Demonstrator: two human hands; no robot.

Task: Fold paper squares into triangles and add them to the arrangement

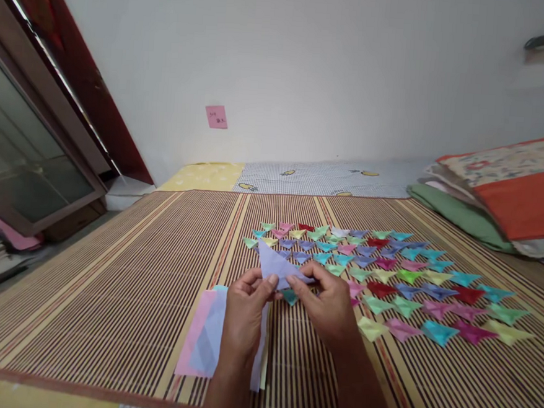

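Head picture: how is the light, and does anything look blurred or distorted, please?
Head view: soft light on the wall; head view, left: cabinet leans strongly, probably wide-lens distortion; head view, centre: purple paper outlined fairly clearly, but writing on the pink note too soft to read.

A pale wall (pixel 310 64) rises behind a striped mat (pixel 108 279).

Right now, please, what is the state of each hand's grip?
Left hand: closed, thumb and fingers pinching the folded purple paper.
Right hand: closed, pinching the same paper farther to the right.
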